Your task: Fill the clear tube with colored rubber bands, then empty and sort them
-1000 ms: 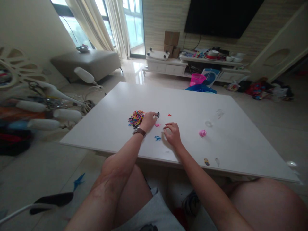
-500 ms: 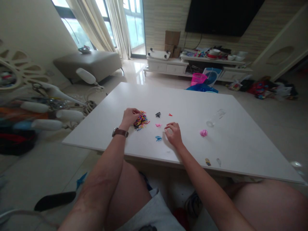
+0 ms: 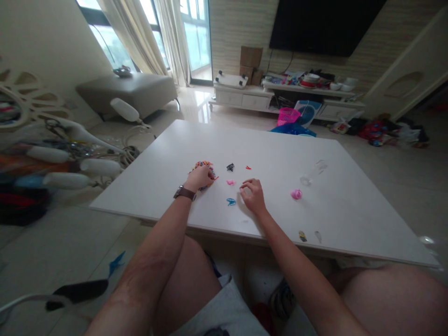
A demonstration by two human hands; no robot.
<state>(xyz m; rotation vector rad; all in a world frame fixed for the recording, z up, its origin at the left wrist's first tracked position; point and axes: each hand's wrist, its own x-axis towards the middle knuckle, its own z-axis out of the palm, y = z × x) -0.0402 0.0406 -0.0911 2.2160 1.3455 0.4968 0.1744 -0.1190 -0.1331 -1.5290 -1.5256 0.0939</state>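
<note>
My left hand (image 3: 200,178), with a brown-strapped watch on its wrist, lies over a pile of small multicoloured bands (image 3: 203,164) and partly hides it. Its fingers are drawn together at the pile's right edge, touching or close to a small red piece (image 3: 216,178); whether they grip it I cannot tell. My right hand (image 3: 253,193) rests on the table, fingers loosely curved and apart, holding nothing. Between the hands are small groups of black bands (image 3: 230,167), pink bands (image 3: 230,182) and blue bands (image 3: 231,201). A red band (image 3: 248,167) lies farther right.
On the white table (image 3: 273,151) a clear bottle (image 3: 319,167) lies at the right, near a pink lid-like piece (image 3: 296,194). A small yellow figure piece (image 3: 302,236) and a clear flat piece (image 3: 318,236) lie by the near edge. White lamp arms (image 3: 100,167) stand left.
My left hand has moved right and slightly nearer across the pile, from its upper left side to its right edge. My right hand has stayed in place.
</note>
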